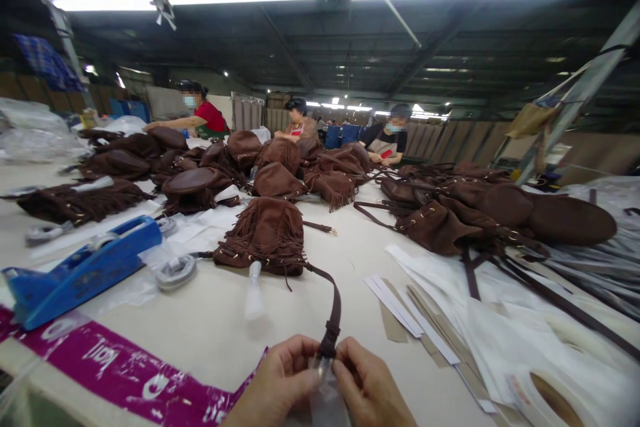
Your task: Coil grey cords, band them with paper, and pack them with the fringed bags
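Observation:
A dark brown strap runs from a fringed brown bag toward me. Near the table's front edge my left hand and my right hand meet at its buckle end. Both hands are closed, pinching the strap end together with a clear plastic sleeve that hangs below. The bag lies on the table with its drawstring opening toward me. From that opening sticks a white wrapped piece. A second, shorter strap with a buckle lies at the bag's right.
A blue tape dispenser stands at left beside a coiled grey strip and a purple banner. Brown bags pile up behind. At right lie more bags, white sheets and a tape roll. Several co-workers work across the table.

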Available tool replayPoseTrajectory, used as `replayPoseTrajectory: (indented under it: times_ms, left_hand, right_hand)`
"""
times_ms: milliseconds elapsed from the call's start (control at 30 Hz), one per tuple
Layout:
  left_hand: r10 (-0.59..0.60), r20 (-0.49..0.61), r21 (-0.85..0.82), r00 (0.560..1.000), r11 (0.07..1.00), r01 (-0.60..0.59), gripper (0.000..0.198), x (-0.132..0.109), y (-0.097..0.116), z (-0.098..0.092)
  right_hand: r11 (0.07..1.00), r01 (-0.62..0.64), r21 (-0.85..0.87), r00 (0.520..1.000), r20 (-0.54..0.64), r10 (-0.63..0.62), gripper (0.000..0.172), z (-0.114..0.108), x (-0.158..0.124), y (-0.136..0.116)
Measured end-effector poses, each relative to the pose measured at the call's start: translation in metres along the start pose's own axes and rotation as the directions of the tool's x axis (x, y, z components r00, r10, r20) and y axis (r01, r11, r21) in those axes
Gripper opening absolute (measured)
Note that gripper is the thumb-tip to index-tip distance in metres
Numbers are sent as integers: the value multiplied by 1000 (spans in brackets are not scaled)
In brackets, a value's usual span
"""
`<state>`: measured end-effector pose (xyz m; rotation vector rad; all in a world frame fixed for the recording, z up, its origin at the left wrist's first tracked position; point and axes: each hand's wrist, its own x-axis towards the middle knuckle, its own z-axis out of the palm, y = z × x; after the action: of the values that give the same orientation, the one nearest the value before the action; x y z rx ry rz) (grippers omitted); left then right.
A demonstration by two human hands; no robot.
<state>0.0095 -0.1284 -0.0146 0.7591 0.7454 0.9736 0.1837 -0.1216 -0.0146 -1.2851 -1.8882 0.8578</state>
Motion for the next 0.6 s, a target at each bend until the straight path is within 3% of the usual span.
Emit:
replayPoseTrajectory:
  times_ms: [133, 233, 333, 400, 500, 600]
  left_hand:
    - [-6, 16, 137, 1000, 991, 4, 40, 6, -5, -5]
    - [22, -43, 265, 999, 964, -10, 30, 8, -2, -3]
    - [107, -33, 434, 994, 897, -82, 26, 4, 7, 0]
    - [161, 1, 544, 987, 828, -136, 27, 0, 13, 0]
    - [211, 6, 648, 977, 744, -165, 30, -4, 17, -4]
    - [272, -22, 683, 962, 707, -184, 33, -4, 18, -9]
  right_hand:
    - [992, -50, 114, 996, 85, 40, 26, -2, -1, 6]
    - [918, -190, 347, 974, 186, 131, 31, -4, 3, 4]
    - [785, -284, 550, 957, 212, 197, 56, -3, 13, -2]
    - [740, -325, 589, 946, 204, 253, 69, -1, 23, -6]
    - [718, -373, 588, 928, 220, 301, 57, 1, 37, -13]
    - [714, -364, 598, 931, 252, 263, 50, 4, 47, -16]
